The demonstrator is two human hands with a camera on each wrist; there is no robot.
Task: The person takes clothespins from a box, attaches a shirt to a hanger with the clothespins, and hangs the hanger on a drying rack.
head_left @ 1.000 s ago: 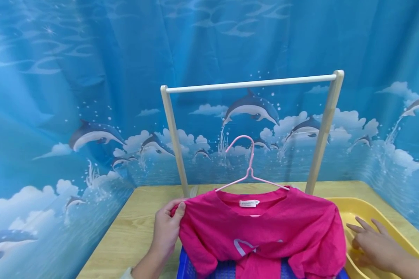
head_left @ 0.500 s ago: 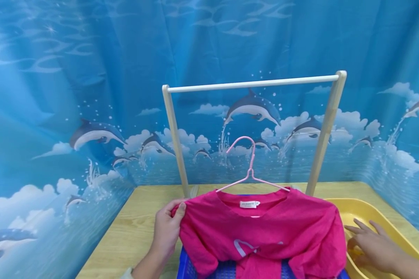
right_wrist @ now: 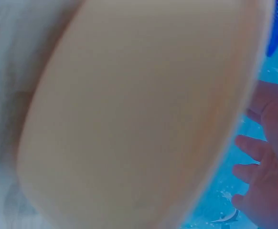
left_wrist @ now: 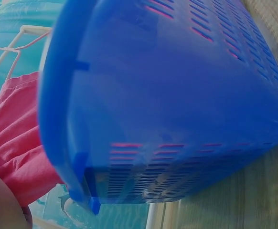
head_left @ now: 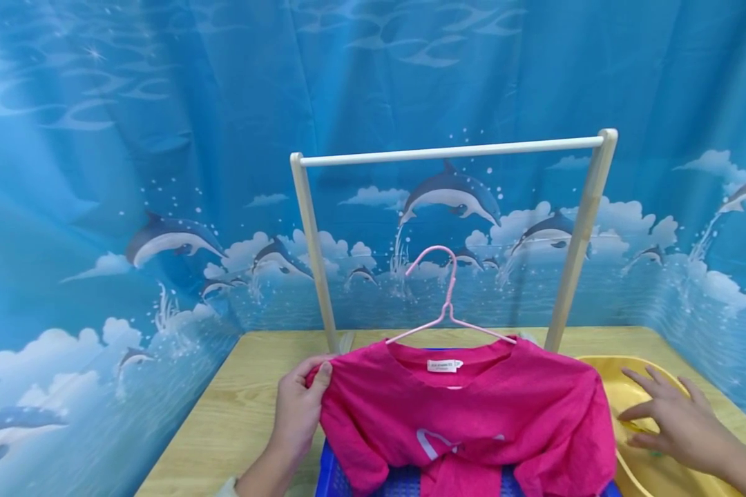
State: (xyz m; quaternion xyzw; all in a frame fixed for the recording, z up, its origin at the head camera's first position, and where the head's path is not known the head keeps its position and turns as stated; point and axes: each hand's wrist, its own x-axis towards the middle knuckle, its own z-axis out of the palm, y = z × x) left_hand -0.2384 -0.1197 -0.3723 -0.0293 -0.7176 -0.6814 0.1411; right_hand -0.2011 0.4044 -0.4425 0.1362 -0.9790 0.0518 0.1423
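Observation:
A pink shirt [head_left: 466, 407] hangs on a pink wire hanger [head_left: 449, 304], whose hook points up. My left hand [head_left: 298, 407] pinches the shirt's left shoulder edge between thumb and fingers. Below the shirt is a blue plastic basket [left_wrist: 167, 95], mostly covered by it in the head view. My right hand [head_left: 677, 421] is over the yellow basin [head_left: 622, 476]. Between its thumb and index finger shows a small yellow object [head_left: 633, 428], too small to name; the other fingers are spread. In the right wrist view the basin's wall [right_wrist: 129, 114] fills most of the picture.
Behind the shirt a wooden rack stands on the table [head_left: 224, 400], with a white crossbar [head_left: 454, 150] between its two posts. A blue curtain [head_left: 161, 103] printed with dolphins surrounds the table. A small green bit [head_left: 656, 453] shows by the right hand.
My right hand has risen out of the yellow basin, a small yellow object between thumb and index finger. The basin's near side looks tilted. My left hand and the shirt stay put.

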